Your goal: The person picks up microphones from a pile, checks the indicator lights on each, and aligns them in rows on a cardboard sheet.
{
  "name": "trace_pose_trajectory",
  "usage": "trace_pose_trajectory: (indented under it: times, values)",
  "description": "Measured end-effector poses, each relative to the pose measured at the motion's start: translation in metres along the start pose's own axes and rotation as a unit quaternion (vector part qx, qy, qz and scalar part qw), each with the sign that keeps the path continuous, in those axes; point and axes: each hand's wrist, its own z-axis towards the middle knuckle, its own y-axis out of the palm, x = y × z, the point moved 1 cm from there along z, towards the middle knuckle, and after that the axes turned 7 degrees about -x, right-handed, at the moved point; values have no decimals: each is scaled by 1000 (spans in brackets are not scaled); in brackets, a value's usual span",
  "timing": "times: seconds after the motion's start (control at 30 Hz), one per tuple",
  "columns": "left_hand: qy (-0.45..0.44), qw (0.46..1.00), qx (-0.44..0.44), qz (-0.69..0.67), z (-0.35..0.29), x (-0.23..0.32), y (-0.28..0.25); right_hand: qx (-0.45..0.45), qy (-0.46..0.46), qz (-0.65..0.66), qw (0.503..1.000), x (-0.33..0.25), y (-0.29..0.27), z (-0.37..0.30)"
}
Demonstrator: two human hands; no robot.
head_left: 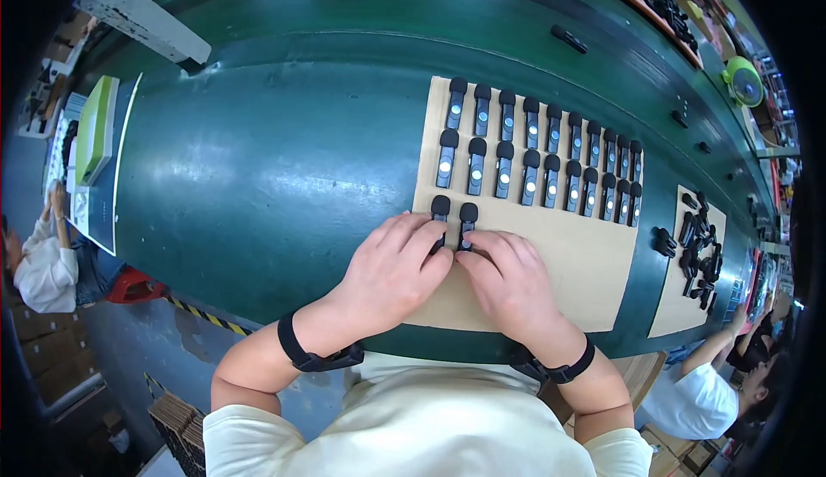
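Small black clip-on microphones with foam tops stand out in two long rows on a brown cardboard sheet (551, 279). A third row holds two of them at its left end. My left hand (391, 262) pinches the lower body of the leftmost microphone (440, 208), fingers and thumb round it. Just beside it, my right hand (508, 275) grips the lower end of the second microphone (468, 214) between thumb and fingers. Both foam tops point away from me. Pale round marks show on many microphones in the upper rows, such as one microphone (476, 167).
On the right, a second cardboard sheet (675, 305) bears a loose heap of black microphones (701, 249). More single pieces lie along the green table (258, 184). A metal post (146, 19) rises at the far left. Co-workers sit at both ends; a green fan (743, 81) stands far right.
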Motion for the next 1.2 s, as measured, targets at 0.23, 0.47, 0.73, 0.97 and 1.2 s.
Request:
trace_pose_trajectory:
  times: [0.23, 0.47, 0.73, 0.97, 1.2]
  values:
    - [-38, 998, 35, -28, 6, -8, 5, 19, 19, -9, 1000, 8, 6, 5]
    - [-42, 996, 47, -58, 7, -9, 0, 16, 38, 61, 997, 6, -9, 8]
    - [-44, 996, 45, -63, 45, -44, -49, 70, 73, 40, 994, 66, -83, -14]
    - [19, 997, 58, -43, 130, -134, -76, 24, 264, -24, 964, 177, -158, -31]
    - [-39, 997, -35, -48, 224, -199, -46, 5, 340, -163, 926, 305, -184, -10]
